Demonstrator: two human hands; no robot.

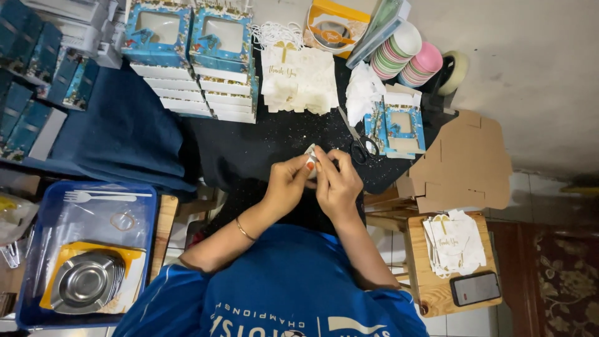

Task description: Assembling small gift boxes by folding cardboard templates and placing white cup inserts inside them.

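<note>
Your left hand (287,181) and right hand (337,181) meet over the near edge of the black table (262,150), fingertips pinched on a small white folded piece (310,151) held between them just above it. Scissors (359,145) lie just beside your right hand. Cream cards (298,80) sit toward the far edge, with stacked blue window boxes (190,59) at the far left corner.

Black glittery tabletop (268,143); small wooden stool (430,287); grey floor (536,75); white tiles (462,321)
</note>
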